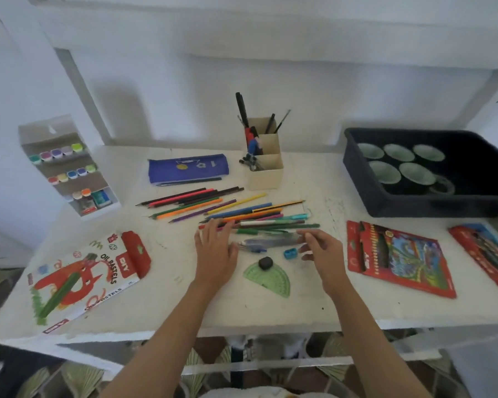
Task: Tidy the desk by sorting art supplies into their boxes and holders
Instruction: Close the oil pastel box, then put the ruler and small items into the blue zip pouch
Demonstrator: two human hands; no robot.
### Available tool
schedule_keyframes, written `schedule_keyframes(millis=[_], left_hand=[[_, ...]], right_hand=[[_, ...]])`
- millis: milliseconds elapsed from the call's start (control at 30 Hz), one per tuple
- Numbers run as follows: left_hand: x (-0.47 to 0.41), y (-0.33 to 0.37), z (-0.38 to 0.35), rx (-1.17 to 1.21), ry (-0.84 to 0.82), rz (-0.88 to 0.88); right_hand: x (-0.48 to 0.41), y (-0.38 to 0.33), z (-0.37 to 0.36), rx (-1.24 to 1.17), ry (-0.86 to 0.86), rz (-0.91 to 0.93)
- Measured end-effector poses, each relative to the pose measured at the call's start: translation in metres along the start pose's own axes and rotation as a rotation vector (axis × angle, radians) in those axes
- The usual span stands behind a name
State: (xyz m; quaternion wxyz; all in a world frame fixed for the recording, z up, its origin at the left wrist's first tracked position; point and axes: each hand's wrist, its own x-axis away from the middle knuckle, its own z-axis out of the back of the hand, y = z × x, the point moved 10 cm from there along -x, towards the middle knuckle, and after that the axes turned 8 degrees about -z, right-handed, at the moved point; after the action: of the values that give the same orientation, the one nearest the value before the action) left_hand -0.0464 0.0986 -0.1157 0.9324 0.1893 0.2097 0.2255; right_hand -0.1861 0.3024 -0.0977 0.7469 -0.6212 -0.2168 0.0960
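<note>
Head camera, looking down at a white desk point(161, 308).

Your left hand point(214, 254) sits at the centre of the frame. Its fingers are straight and spread, and the fingertips rest on the near edge of a loose heap of coloured pencils point(227, 208), which fans out across the middle of the desk.

Your right hand point(322, 251) is just right of centre with its fingers loosely bent. Its fingertips meet the right end of a clear ruler point(273, 242), but the picture does not show whether they grasp it.

Below the ruler lie a blue sharpener point(290, 253) and a green protractor point(270, 280), with a black eraser point(265, 262) on the protractor's upper edge.

At lower left lies an oil pastels box point(84, 277). Above the pencils are a blue pencil case point(188, 168) and a beige pen holder point(266, 170) with pens standing in it. At right, a red pencil box point(400, 259) lies flat below a black tray point(414, 206). A paint rack point(69, 168) stands at upper left.
</note>
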Motion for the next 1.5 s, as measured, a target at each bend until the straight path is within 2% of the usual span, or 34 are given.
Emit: schedule_keyframes(millis=[267,433,567,633,733,867,1000,1100,1267,1400,1500], left_hand=[[0.011,-0.017,0.027,0.161,0.258,0.133],[0.016,-0.04,0.043,0.228,0.346,0.298],[-0.003,-0.07,0.076,0.203,0.433,0.293],[-0.025,-0.089,0.091,0.201,0.444,0.275],[-0.062,-0.124,0.105,0.235,0.368,0.347],[-0.111,-0.169,0.108,0.253,0.263,0.418],[-0.148,-0.208,0.092,0.358,0.12,0.594],[-0.16,-0.227,0.08,0.438,0.099,0.713],[-0.157,-0.236,0.068,0.604,0.22,0.781],[-0.157,-0.22,0.107,0.54,0.475,0.702],[-0.163,-0.194,0.146,0.477,0.638,0.586]], right_hand=[[-0.03,-0.006,-0.031,0.034,-0.203,-0.055],[-0.035,-0.025,-0.074,0.177,-0.339,-0.054],[-0.051,-0.058,-0.124,0.341,-0.495,-0.039],[-0.061,-0.073,-0.157,0.425,-0.564,-0.001],[-0.082,-0.091,-0.211,0.507,-0.616,0.102],[-0.128,-0.088,-0.264,0.715,-0.529,0.115],[-0.174,-0.08,-0.278,0.885,-0.295,0.014],[-0.195,-0.075,-0.277,0.962,-0.161,-0.013],[-0.205,-0.07,-0.281,0.844,-0.131,-0.025],[-0.197,-0.089,-0.277,0.651,-0.111,-0.005],[-0.182,-0.135,-0.277,0.474,-0.088,0.115]])
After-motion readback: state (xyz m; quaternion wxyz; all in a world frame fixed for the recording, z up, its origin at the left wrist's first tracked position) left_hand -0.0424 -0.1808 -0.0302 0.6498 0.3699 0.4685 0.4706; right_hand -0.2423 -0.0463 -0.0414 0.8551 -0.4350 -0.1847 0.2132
